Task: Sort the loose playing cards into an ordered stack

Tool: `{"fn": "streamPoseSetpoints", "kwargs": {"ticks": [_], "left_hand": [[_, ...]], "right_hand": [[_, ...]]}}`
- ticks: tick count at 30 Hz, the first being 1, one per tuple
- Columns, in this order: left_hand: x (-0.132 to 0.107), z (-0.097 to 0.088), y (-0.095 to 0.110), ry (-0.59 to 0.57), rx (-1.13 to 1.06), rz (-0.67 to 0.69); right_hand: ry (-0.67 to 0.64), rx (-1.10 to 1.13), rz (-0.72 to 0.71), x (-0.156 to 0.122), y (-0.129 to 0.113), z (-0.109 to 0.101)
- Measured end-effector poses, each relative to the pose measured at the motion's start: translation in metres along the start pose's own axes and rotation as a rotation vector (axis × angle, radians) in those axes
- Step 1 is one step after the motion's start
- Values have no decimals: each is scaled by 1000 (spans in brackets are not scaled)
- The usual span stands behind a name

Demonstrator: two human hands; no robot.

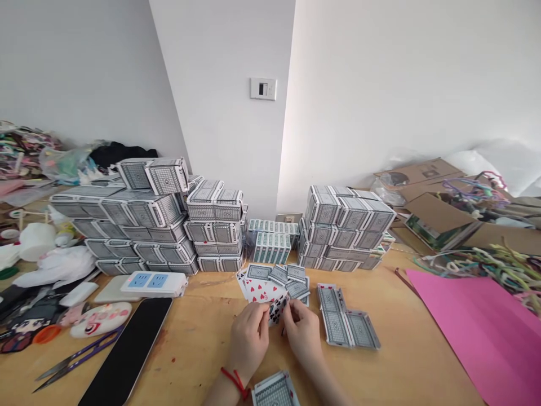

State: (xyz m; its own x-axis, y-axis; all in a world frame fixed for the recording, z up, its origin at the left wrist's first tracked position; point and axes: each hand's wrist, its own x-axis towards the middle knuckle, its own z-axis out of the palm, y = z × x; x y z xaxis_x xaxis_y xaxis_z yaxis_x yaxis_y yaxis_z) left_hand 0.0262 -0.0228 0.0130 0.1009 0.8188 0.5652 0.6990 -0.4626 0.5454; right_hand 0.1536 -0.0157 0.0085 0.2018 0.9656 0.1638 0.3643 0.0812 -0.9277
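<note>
Between both hands is a playing card [276,311] with black pips, its face toward me. My left hand [250,334] pinches its left side, and a red string bracelet circles that wrist. My right hand [303,330] is closed on the card's right side. Just beyond my fingers lie loose cards: a heart card [264,291] face up and several grey-patterned cards [297,289] face down. To the right sit a few grey-backed card stacks [335,316]. Another card stack [274,390] rests between my forearms at the bottom edge.
Tall card-bundle piles [160,225] rise at the back left, with another pile [344,225] at the back right. Small green-white boxes [271,246] stand between them. At left lie a power strip [154,283], black phone [129,347] and scissors [80,356]; at right, pink paper [477,332].
</note>
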Motion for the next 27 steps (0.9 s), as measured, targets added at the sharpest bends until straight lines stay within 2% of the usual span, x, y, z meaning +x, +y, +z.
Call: {"fn": "streamPoseSetpoints", "kwargs": {"ticks": [2, 8, 13, 19, 23, 27], "left_hand": [[0, 0, 0, 2, -6, -16], [-1, 2, -4, 57, -48, -110], [-1, 2, -4, 39, -51, -126], [0, 2, -4, 81, -93, -193], [1, 1, -4, 60, -113, -245], [1, 2, -3, 39, -145, -291]], "right_hand": [[4, 6, 7, 0, 0, 0], [-122, -18, -11, 0, 3, 2], [-61, -105, -36, -2, 5, 3], [-145, -66, -19, -1, 4, 3], [-137, -156, -76, -2, 5, 4], [-127, -177, -55, -3, 6, 5]]}}
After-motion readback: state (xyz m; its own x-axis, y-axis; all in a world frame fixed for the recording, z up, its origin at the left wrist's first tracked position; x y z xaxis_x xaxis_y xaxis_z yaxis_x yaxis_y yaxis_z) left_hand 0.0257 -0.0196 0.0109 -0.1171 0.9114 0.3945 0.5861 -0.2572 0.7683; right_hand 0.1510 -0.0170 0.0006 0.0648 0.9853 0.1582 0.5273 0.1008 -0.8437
